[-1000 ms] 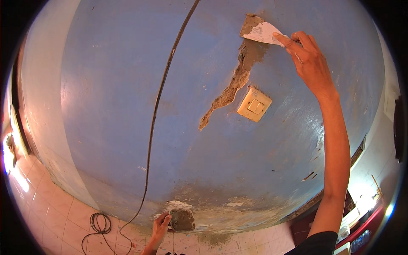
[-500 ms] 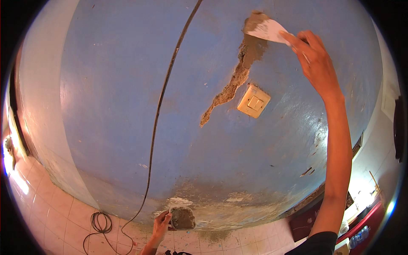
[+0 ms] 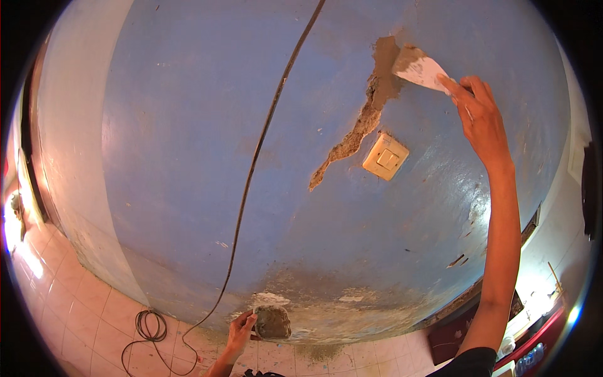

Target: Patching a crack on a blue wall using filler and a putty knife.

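My right hand (image 3: 482, 116) grips a putty knife (image 3: 422, 70) whose pale blade carries brown mortar near its edge. The blade lies against the blue wall (image 3: 188, 157), just right of a broken-out crack (image 3: 352, 137). Wet mortar (image 3: 385, 60) fills the crack's upper part; lower down it is rough and open. Low in the view, my left hand (image 3: 240, 332) holds a small square tub (image 3: 274, 322) by its left rim, with grey-brown mortar inside. A yellowed light switch (image 3: 385, 156) sits on the wall to the right of the crack.
A black cable (image 3: 259, 141) hangs down the wall and ends in a coil (image 3: 151, 325) on the pink tile floor (image 3: 113, 323). Paint is worn off along the wall's base (image 3: 339, 305). At the lower right are a dark red piece of furniture (image 3: 445, 333) and plastic bottles (image 3: 531, 361).
The putty knife has moved from the top of the crack down to its right side. Mortar now covers the spot where the blade was. My left hand still holds the tub.
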Available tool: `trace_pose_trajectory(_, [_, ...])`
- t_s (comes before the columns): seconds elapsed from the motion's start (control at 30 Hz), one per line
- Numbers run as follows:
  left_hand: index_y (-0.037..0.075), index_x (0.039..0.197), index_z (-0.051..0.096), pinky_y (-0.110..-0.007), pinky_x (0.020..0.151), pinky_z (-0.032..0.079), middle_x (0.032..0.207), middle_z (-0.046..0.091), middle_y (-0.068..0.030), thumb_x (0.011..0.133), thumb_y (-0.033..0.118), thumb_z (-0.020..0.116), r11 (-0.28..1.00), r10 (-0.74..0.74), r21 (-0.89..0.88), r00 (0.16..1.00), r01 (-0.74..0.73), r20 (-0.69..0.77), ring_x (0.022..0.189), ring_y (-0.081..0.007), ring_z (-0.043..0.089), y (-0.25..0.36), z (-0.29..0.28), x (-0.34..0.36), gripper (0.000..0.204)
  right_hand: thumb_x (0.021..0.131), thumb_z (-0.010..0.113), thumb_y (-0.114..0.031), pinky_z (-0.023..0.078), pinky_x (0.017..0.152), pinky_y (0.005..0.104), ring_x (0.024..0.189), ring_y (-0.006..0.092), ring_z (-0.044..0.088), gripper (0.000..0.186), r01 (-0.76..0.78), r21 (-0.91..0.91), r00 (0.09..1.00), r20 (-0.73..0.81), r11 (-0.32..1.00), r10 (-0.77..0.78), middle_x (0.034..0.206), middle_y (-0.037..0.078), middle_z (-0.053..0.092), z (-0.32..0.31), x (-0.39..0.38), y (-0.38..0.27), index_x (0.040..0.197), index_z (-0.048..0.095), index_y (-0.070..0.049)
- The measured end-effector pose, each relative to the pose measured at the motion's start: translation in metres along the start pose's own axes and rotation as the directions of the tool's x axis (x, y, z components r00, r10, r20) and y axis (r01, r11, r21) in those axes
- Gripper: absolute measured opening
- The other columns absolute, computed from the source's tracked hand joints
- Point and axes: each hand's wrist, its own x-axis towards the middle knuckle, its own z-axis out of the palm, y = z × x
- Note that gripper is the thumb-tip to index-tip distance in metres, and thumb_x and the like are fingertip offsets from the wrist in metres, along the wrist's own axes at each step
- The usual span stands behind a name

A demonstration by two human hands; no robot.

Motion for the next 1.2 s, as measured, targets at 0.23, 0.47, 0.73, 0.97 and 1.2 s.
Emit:
trace_pose_trajectory(0.23, [-0.002,0.139,0.059,-0.039,0.061,0.066,0.111,0.069,-0.0126,0.098,0.046,0.068,0.998,0.016,0.054,1.0,-0.016,-0.008,0.086,-0.0213,0.072,-0.004,0.008,0.002,0.063,0.095,0.063,0.001,0.055,0.086,0.0396,0.094,0.0223,0.057,0.05,0.099,0.016,0.995,-0.025,0.995,-0.099,0.102,0.003,0.056,0.014,0.031,-0.015,0.138,0.065,-0.024])
trace_pose_trajectory(0.47, [-0.005,0.127,0.068,-0.027,0.079,0.047,0.099,0.067,-0.0003,0.101,0.036,0.069,1.0,-0.004,0.017,0.999,0.005,-0.053,0.09,-0.0094,0.057,0.022,0.021,-0.016,0.049,0.093,0.063,0.005,0.055,0.085,0.0394,0.095,0.0245,0.057,0.052,-0.061,0.088,0.998,0.029,0.994,0.058,0.102,0.005,0.057,0.004,-0.027,0.001,0.137,0.066,-0.022])
trace_pose_trajectory(0.73, [-0.004,0.129,0.068,-0.026,0.078,0.048,0.103,0.068,-0.0011,0.101,0.037,0.068,1.0,-0.016,-0.007,1.0,0.016,-0.025,0.091,-0.0099,0.058,0.025,0.029,-0.017,0.049,0.092,0.066,0.004,0.055,0.084,0.039,0.096,0.0254,0.058,0.057,0.047,0.247,0.999,-0.018,0.968,-0.044,0.106,0.007,0.059,0.036,-0.03,-0.036,0.14,0.065,-0.027])
trace_pose_trajectory(0.97, [-0.003,0.131,0.066,-0.027,0.079,0.05,0.107,0.07,-0.0058,0.101,0.036,0.069,0.997,-0.075,0.025,0.996,0.077,-0.053,0.095,-0.0116,0.062,-0.009,0.024,-0.005,0.05,0.091,0.066,0.005,0.057,0.083,0.0368,0.096,0.0242,0.058,0.059,0.034,0.284,0.998,-0.052,0.958,-0.02,0.107,0.006,0.06,0.066,-0.038,-0.029,0.138,0.066,-0.03])
trace_pose_trajectory(1.2, [-0.001,0.139,0.06,-0.037,0.061,0.066,0.111,0.069,-0.0126,0.101,0.039,0.066,1.0,0.005,0.022,1.0,-0.005,-0.004,0.085,-0.019,0.071,-0.02,0.026,0.004,0.055,0.091,0.066,0.006,0.055,0.082,0.0373,0.097,0.0246,0.058,0.053,-0.057,0.312,0.998,0.012,0.948,0.056,0.106,0.007,0.058,0.049,-0.072,-0.004,0.135,0.069,-0.024])
